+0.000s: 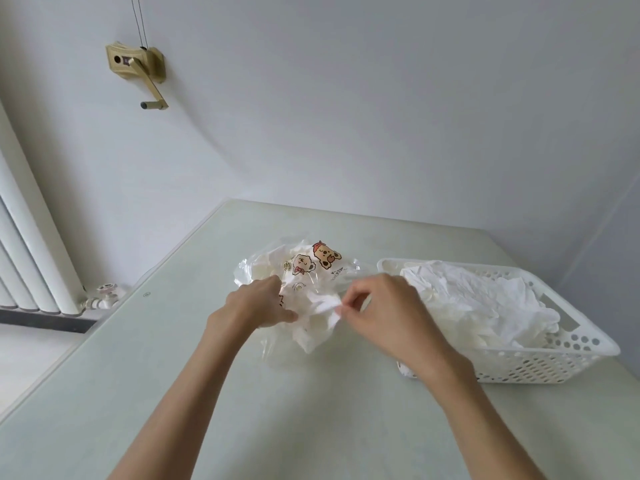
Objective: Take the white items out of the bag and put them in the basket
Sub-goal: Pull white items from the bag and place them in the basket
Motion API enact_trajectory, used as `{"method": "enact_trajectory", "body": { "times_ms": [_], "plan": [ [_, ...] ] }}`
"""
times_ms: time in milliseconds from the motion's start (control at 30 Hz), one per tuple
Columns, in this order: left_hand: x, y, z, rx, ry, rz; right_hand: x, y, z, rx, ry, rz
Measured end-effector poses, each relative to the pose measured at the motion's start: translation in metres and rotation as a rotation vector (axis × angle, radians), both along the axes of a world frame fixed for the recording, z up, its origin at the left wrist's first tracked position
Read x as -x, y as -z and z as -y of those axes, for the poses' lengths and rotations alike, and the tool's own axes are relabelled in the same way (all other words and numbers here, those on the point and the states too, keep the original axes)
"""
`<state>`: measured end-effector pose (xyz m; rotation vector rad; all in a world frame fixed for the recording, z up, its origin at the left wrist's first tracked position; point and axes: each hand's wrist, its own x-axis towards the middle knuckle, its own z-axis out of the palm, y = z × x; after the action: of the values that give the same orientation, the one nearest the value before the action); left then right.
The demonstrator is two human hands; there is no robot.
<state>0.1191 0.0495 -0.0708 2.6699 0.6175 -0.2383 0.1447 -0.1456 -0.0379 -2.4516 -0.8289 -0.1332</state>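
Note:
A clear plastic bag printed with cartoon bears lies crumpled in the middle of the table, with white crumpled items inside. My left hand grips the bag's near left side. My right hand pinches a white item at the bag's mouth, between thumb and fingers. To the right stands a white perforated basket holding several white crumpled items. How many items stay in the bag is hidden by folds.
The pale green table runs to a white wall behind. A radiator with a valve stands at the left below table height. A brass crank fitting hangs on the wall.

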Motion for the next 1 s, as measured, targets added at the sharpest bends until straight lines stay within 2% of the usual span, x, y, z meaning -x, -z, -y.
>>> {"method": "enact_trajectory", "body": {
  "times_ms": [100, 200, 267, 333, 400, 467, 533, 667, 800, 933, 1000],
  "plan": [
    [0.001, -0.004, -0.004, 0.115, 0.04, -0.011, -0.002, -0.013, 0.008, -0.216, -0.004, -0.03],
    [0.004, -0.01, -0.007, 0.239, 0.059, 0.001, -0.007, -0.008, 0.007, -0.309, -0.032, -0.209],
    [0.008, -0.015, -0.012, 0.181, 0.076, 0.046, -0.01, -0.004, 0.006, -0.353, -0.038, -0.282],
    [0.011, -0.023, -0.014, 0.156, 0.115, 0.194, -0.012, -0.004, 0.005, -0.439, -0.059, -0.375],
    [0.015, -0.033, -0.011, 0.272, 0.241, 0.376, -0.013, -0.005, 0.004, -0.518, -0.084, -0.448],
    [0.016, -0.04, 0.0, 0.351, 0.373, 0.462, -0.013, -0.004, 0.002, -0.55, -0.107, -0.48],
    [0.011, -0.036, 0.009, 0.304, 0.387, 0.512, -0.013, -0.001, 0.0, -0.559, -0.127, -0.497],
    [0.006, -0.03, 0.009, 0.203, 0.211, 0.593, -0.018, -0.004, 0.011, -0.459, -0.131, -0.523],
    [0.012, -0.037, 0.005, 0.265, 0.146, 0.715, -0.022, -0.01, 0.026, -0.276, -0.101, -0.488],
    [0.018, -0.048, 0.015, 0.354, 0.18, 0.758, -0.015, -0.016, 0.021, -0.374, -0.13, -0.521],
    [0.02, -0.05, 0.022, 0.34, 0.204, 0.726, -0.006, -0.022, 0.017, -0.309, -0.161, -0.514]
  ]
}}
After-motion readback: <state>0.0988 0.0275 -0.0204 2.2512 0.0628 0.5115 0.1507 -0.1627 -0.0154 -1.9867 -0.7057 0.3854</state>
